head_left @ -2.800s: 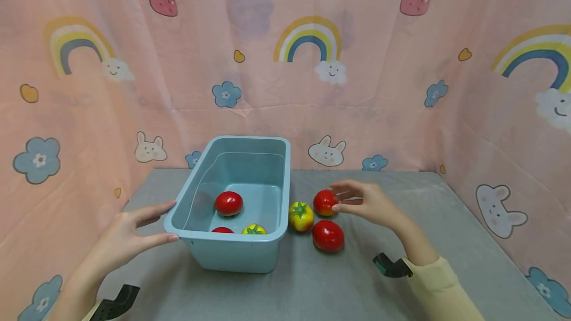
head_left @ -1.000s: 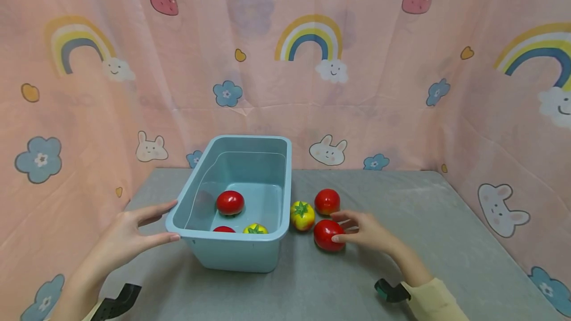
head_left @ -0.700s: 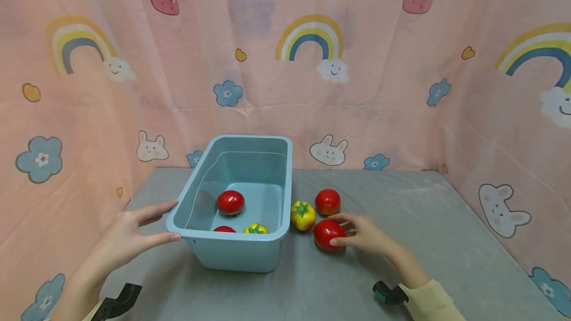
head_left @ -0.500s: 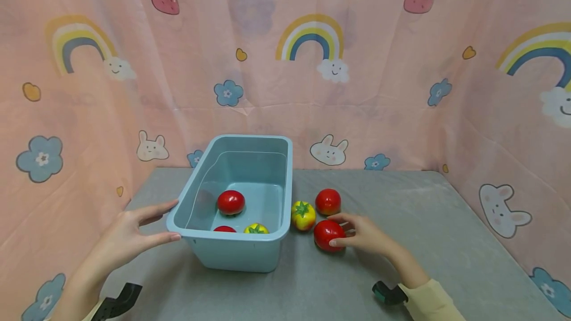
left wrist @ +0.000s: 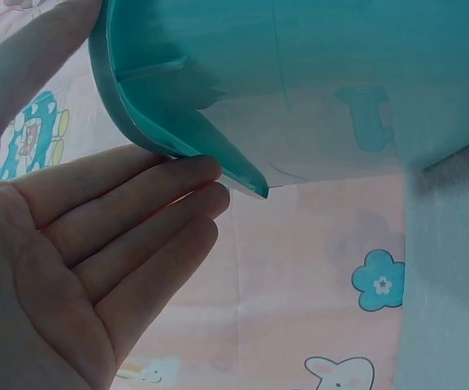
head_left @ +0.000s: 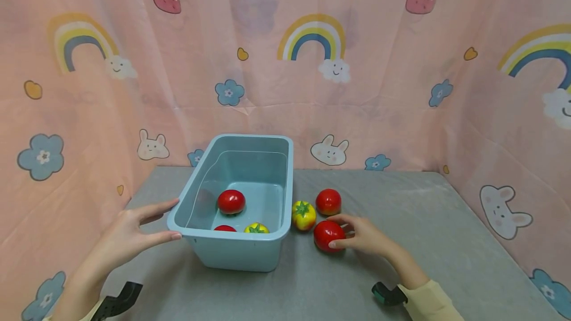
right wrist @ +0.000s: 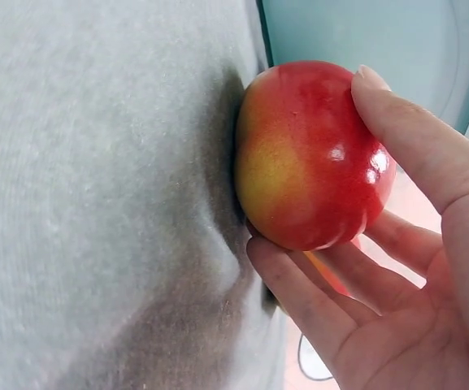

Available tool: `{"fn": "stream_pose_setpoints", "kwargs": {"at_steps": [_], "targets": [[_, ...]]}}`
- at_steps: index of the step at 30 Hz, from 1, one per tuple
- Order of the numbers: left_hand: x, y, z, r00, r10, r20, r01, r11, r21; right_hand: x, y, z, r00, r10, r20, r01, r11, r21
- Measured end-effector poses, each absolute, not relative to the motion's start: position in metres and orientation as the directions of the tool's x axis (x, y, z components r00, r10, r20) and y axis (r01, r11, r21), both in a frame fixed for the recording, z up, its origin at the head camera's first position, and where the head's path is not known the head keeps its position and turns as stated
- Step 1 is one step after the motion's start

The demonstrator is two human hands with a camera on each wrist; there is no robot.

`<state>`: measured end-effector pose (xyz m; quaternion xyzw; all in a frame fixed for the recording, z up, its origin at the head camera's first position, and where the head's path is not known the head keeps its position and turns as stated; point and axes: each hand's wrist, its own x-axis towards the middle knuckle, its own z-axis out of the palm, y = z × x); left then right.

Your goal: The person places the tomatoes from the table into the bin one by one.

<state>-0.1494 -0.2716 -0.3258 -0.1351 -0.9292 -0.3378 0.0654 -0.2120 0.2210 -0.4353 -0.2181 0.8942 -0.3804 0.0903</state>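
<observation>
A glossy red tomato (head_left: 329, 236) sits on the grey cloth to the right of a light blue bin (head_left: 236, 254). My right hand (head_left: 367, 234) grips it from the right, thumb on the near side and fingers on the far side; its yellow patch faces the right wrist view. My left hand (head_left: 127, 237) touches the bin's rim at the near left corner with thumb and fairly straight fingers (left wrist: 149, 236). Inside the bin lie a red tomato (head_left: 231, 202), another red one (head_left: 225, 228) partly hidden by the front wall, and a yellow-red one (head_left: 256, 228) with a green star-shaped top.
Beside the bin's right wall rests a yellow-red tomato (head_left: 304, 216) with a green top. A red tomato (head_left: 328, 202) lies just behind the gripped one. A pink patterned curtain (head_left: 379, 113) stands around the back and sides of the grey table (head_left: 392, 192).
From the farther red tomato, my right hand has come toward me to the nearer one and closed its thumb and fingers around it. The left hand keeps its place on the rim.
</observation>
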Motion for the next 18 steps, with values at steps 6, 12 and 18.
{"fn": "stream_pose_setpoints", "kwargs": {"at_steps": [6,12,18], "targets": [[-0.1498,-0.2723,-0.3261,-0.956,0.204,0.211,0.291,0.74,0.606,-0.2114,0.2214,-0.4353,-0.892,-0.451,0.004,-0.312,0.61,-0.728],[-0.1499,-0.2728,-0.3265,-0.956,0.205,0.212,0.293,0.738,0.607,-0.2116,0.221,-0.4355,-0.894,-0.449,0.001,-0.307,0.611,-0.73],[-0.1494,-0.2727,-0.3257,-0.954,0.211,0.212,0.297,0.737,0.606,-0.2114,0.2202,-0.4354,-0.894,-0.448,0.002,-0.31,0.615,-0.725]]}}
